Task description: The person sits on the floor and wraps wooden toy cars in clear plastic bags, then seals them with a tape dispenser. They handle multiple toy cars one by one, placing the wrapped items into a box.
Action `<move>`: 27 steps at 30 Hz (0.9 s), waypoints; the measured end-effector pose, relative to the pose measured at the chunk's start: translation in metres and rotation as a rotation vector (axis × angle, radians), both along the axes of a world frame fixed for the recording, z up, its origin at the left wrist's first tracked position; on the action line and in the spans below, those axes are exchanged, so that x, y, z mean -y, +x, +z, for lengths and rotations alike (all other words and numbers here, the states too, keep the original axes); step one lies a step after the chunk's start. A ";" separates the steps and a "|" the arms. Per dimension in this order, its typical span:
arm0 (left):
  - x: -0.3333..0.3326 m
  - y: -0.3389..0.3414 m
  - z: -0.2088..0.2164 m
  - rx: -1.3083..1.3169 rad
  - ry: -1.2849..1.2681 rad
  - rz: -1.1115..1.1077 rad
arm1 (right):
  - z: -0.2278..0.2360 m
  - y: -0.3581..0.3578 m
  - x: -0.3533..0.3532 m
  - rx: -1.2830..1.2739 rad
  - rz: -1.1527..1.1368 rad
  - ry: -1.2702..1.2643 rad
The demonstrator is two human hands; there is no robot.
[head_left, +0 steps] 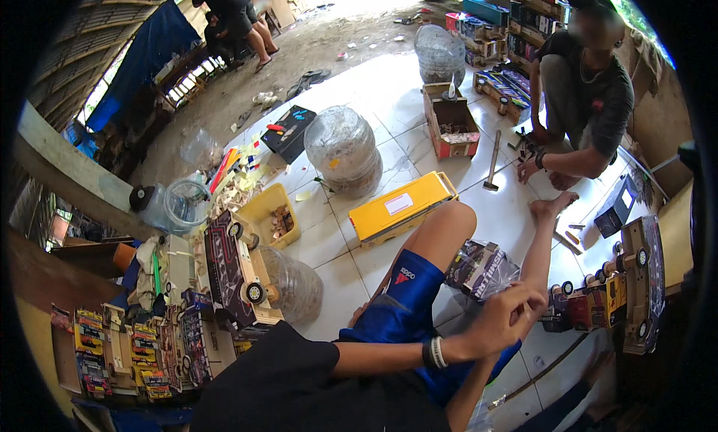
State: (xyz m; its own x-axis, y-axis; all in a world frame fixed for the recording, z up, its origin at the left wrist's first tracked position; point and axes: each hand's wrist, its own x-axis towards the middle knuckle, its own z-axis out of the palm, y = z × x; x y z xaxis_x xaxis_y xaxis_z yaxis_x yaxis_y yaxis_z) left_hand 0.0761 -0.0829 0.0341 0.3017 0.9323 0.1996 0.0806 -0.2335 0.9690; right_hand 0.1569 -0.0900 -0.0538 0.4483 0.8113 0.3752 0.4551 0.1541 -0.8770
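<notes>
My left hand (493,323), with dark and white bands at the wrist, reaches across above my blue shorts. Its fingers are curled together; whatever they grip, if anything, is too small to make out. My right forearm (471,398) rises from the lower edge and passes behind the left hand, which hides most of my right hand. The two hands meet or overlap. Just beyond them, between my legs, lies a dark toy truck body (479,267) with printed sides, partly covered by clear plastic film (510,271).
A yellow box (404,206) lies before my knee, a large plastic jar (342,151) behind it. Toy trucks (239,271) stand at left and a wooden truck (642,282) at right. Another person (591,95) squats at far right near a hammer (493,163).
</notes>
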 end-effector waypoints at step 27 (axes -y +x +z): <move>-0.023 -0.034 -0.030 -0.413 0.045 0.186 | 0.001 -0.014 -0.011 -0.147 -0.206 0.110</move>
State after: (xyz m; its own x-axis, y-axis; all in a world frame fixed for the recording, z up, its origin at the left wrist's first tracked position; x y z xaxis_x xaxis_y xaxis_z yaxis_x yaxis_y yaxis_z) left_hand 0.0425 -0.0595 0.0046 0.1930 0.9713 0.1390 0.5029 -0.2195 0.8360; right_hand 0.1424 -0.0790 -0.0527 0.6556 0.6558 0.3743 0.3556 0.1692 -0.9192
